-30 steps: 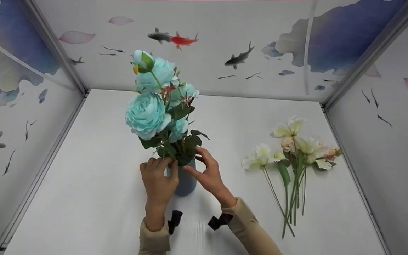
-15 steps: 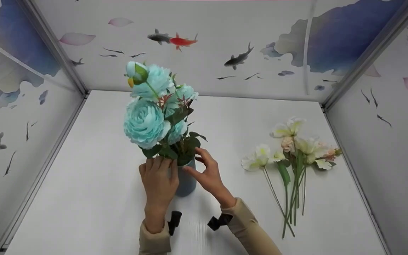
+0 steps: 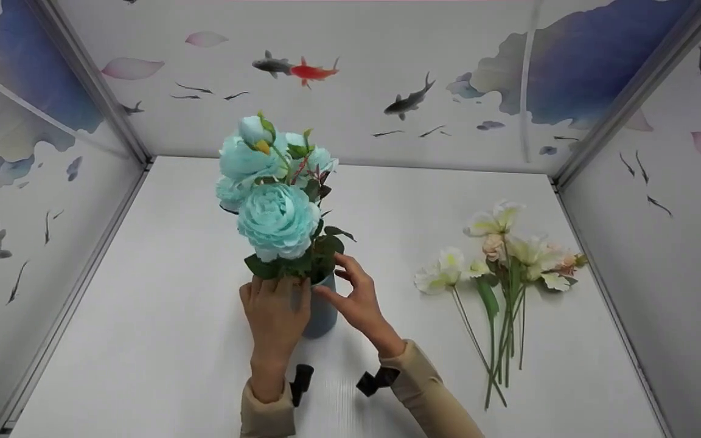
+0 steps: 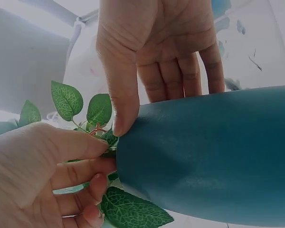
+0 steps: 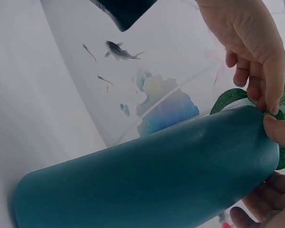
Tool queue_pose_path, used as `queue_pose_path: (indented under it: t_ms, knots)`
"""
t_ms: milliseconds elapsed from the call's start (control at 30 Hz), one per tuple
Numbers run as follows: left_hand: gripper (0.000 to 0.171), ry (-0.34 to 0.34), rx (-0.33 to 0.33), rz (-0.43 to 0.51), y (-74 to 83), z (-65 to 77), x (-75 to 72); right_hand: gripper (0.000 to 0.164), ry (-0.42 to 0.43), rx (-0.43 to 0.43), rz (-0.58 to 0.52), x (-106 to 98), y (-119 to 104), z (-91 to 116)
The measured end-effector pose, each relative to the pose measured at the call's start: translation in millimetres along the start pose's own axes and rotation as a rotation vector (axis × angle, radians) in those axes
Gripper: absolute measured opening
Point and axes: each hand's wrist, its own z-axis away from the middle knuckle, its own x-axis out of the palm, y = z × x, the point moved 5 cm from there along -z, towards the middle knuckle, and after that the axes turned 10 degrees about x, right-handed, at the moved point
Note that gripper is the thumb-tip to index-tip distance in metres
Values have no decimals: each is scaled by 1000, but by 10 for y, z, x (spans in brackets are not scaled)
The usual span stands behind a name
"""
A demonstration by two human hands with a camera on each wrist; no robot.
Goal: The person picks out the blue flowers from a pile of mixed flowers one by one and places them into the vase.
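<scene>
A blue-grey vase (image 3: 321, 317) stands on the white table, holding artificial turquoise flowers (image 3: 279, 222) with dark green leaves. At its left rim, my left hand (image 3: 274, 319) pinches a flower stem between thumb and fingers. The left wrist view shows that pinch close up, the left hand (image 4: 33, 166) right beside the rim among green leaves (image 4: 66, 100). My right hand (image 3: 359, 307) holds the vase near its mouth, thumb on the near side and fingers round the far side. In the right wrist view the vase (image 5: 147, 173) looks teal; its inside is hidden.
Loose artificial flowers, white (image 3: 449, 269) and peach (image 3: 494, 248), lie on the table (image 3: 399, 243) to the right, their stems (image 3: 499, 359) pointing toward me. Walls painted with fish (image 3: 410, 100) enclose the table at the back and both sides. Black wrist devices (image 3: 378, 381) project from both sleeves.
The turquoise flower heads have come lower, and the large front bloom has swung right and toward me. My left hand has turned slightly at the rim; the right hand and vase stay put.
</scene>
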Motion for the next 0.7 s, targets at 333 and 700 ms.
queue_pose_path:
  t_ms: [333,700]
  knots:
    - [15,104,-98,117,-23,-9,-81,51,0,25,-9,-1,5,-8]
    - [33,206,-102,245,-42,17,-69,52,-10,33,-29,-7,11,-1]
